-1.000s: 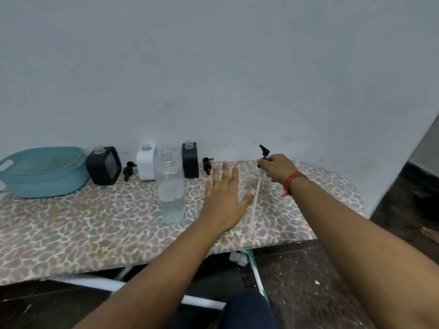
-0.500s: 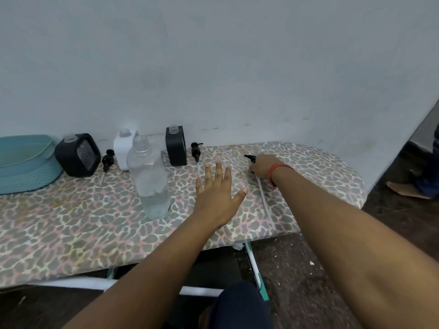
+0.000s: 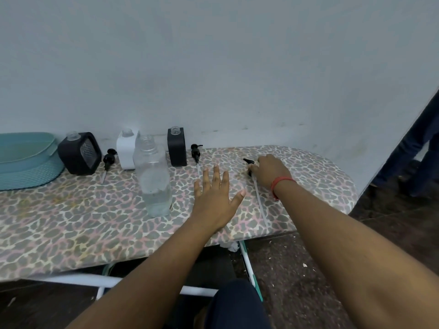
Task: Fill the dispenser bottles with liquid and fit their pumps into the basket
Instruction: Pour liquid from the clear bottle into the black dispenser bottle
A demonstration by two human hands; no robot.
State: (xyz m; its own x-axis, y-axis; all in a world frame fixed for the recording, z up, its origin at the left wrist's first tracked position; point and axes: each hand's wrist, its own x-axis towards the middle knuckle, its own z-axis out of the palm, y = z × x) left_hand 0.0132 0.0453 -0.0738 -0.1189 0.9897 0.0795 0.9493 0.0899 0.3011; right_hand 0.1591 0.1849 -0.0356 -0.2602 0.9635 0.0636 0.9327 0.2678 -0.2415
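right now my right hand point(image 3: 269, 170) pinches the light pump point(image 3: 249, 165) at its stiff black head; its thin tube looks bendy. left hand point(image 3: 215, 198) spread flat beside it.

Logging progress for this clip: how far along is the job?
Early. Nothing looks finished: three dispenser bottles stand open by the wall, and the basket holds no bottle. The right hand grips a pump lying on the board; the left hand is open. Filling, pump fitting and basket loading remain.
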